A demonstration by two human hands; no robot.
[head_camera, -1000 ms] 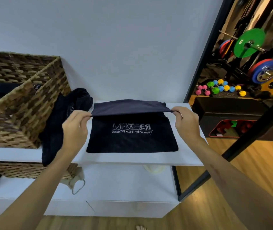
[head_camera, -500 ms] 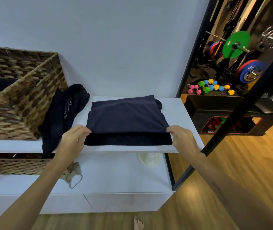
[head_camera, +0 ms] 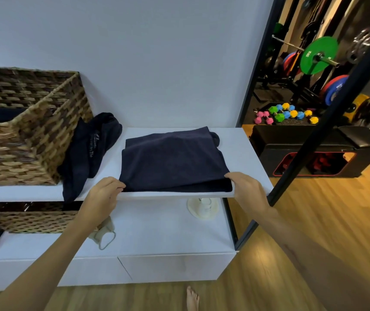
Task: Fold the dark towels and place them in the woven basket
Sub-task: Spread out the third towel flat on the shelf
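Head view. A dark towel, folded once, lies flat on the white shelf at the centre of the frame, its near edge flush with the shelf's front lip. The left hand, entering from 7 o'clock, pinches the towel's near-left corner between thumb and curled fingers; the right hand, entering from 5 o'clock, grips the near-right corner, thumb on top and fingers apparently tucked under the layers. Both forearms reach up and inward, wrists roughly level with the shelf edge, the hands well apart at the towel's two near corners. The basket stands on the same shelf at 9 o'clock, with dark cloth showing inside it; a second, unfolded towel slumps against the basket's right wall, between basket and folded towel, one end hanging over the shelf front. A far corner of the folded towel bulges out at 1 o'clock, so the layers are not perfectly aligned. Judged risks: if the next fold or lift is made from the near corners alone, the upper layer may slide on the lower and the misaligned far corner may grow worse; because the near edge lies at the lip, a pull toward the body could drag the towel off the shelf; and a leftward carry to the basket could snag the slumped towel and tip it to the lower shelf.
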